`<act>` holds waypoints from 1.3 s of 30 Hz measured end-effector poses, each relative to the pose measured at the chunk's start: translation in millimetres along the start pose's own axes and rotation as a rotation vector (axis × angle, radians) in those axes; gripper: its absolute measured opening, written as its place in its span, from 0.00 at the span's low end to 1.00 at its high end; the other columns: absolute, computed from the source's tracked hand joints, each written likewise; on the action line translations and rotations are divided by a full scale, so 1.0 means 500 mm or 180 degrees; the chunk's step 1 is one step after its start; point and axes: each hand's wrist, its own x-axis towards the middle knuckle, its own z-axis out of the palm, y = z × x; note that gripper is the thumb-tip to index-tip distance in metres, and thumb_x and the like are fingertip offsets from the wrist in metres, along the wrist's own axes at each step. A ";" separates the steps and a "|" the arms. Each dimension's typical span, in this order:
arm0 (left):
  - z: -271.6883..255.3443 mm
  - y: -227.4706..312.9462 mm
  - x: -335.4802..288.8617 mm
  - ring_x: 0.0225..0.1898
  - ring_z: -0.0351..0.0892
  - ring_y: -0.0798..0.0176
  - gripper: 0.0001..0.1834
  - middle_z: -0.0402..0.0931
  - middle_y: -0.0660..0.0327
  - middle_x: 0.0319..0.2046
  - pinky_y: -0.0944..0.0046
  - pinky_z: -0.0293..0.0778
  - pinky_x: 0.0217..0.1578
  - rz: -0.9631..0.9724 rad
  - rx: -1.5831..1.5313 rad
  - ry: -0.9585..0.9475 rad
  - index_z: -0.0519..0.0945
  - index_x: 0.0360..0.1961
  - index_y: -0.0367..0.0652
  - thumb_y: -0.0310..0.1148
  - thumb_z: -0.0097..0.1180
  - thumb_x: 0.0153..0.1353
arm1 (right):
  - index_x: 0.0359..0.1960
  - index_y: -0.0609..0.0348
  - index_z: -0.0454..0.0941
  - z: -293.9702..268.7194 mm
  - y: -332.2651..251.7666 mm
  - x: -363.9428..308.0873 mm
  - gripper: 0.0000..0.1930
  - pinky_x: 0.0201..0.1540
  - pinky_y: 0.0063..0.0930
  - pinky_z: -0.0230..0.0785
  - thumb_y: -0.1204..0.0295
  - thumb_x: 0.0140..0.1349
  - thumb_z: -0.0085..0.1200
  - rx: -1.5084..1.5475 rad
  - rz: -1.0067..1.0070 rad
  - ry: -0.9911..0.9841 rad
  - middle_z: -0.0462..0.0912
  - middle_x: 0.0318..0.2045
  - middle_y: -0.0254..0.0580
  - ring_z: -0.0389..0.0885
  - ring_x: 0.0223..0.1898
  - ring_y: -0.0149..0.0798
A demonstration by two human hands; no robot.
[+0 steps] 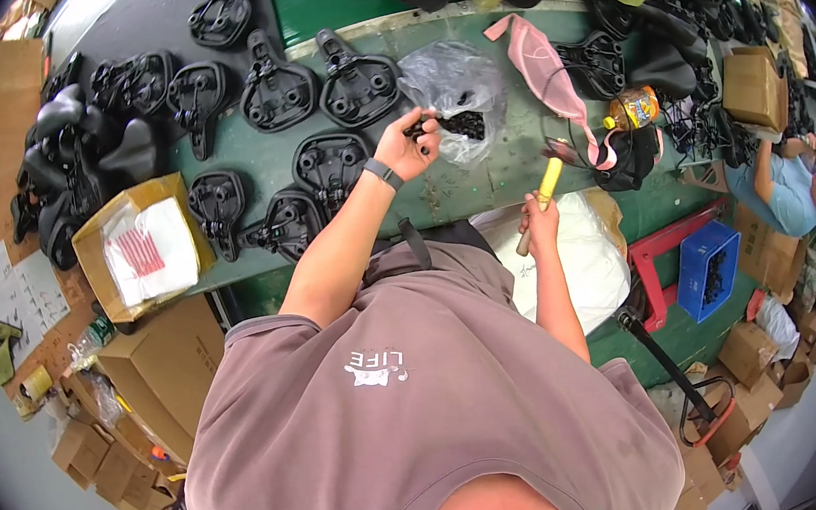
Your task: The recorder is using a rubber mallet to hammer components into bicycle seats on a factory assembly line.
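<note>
Bent fingers of my left hand [410, 146] hold small black parts over the green workbench [480, 178]. Beside those fingers lies a crumpled clear plastic bag [452, 69], with more small black parts showing at its mouth. My right hand [539, 224] is closed round a hand tool [550, 182] by the bench's near edge. A yellow cylindrical part of it sticks up and a brown end shows below the fist; its exact kind is unclear. Upturned black bicycle saddles [357, 77] lie left of the bag, and another saddle [328, 166] is close to my left wrist.
Right of the bag are a pink strap-like pouch [548, 68], an orange drink bottle [635, 109] and more black saddles. An open carton [121, 301] stands left. A blue crate [708, 271] and a pallet-jack handle [667, 366] are at right, with a co-worker [772, 183] beyond.
</note>
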 end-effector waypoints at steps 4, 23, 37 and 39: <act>-0.122 0.035 -0.106 0.32 0.69 0.69 0.13 0.77 0.65 0.39 0.70 0.71 0.28 -0.0081 -0.0169 -0.0456 0.80 0.62 0.40 0.37 0.54 0.88 | 0.66 0.57 0.72 0.046 -0.032 -0.086 0.19 0.20 0.29 0.65 0.69 0.81 0.64 0.0195 -0.0190 0.0026 0.78 0.32 0.35 0.70 0.20 0.28; -0.338 0.024 -0.614 0.23 0.69 0.77 0.20 0.77 0.70 0.32 0.74 0.59 0.20 0.1984 0.1507 0.0914 0.87 0.52 0.42 0.51 0.66 0.82 | 0.69 0.57 0.74 0.346 0.127 -0.511 0.21 0.16 0.26 0.65 0.71 0.80 0.66 -0.0796 -0.0390 -0.0858 0.79 0.30 0.34 0.70 0.16 0.25; -0.379 0.140 -0.665 0.23 0.71 0.75 0.25 0.78 0.70 0.29 0.71 0.62 0.23 0.2418 0.2837 0.1316 0.87 0.64 0.39 0.51 0.57 0.87 | 0.64 0.57 0.77 0.448 0.238 -0.610 0.19 0.15 0.26 0.64 0.70 0.77 0.69 -0.1180 -0.0440 -0.1166 0.80 0.27 0.32 0.71 0.15 0.24; -0.407 0.166 -0.633 0.26 0.69 0.76 0.23 0.75 0.70 0.30 0.71 0.63 0.24 0.2332 0.3216 0.1413 0.85 0.68 0.39 0.45 0.56 0.88 | 0.64 0.57 0.77 0.465 0.238 -0.624 0.19 0.16 0.26 0.64 0.70 0.77 0.69 -0.1246 -0.0421 -0.1153 0.80 0.28 0.31 0.71 0.16 0.24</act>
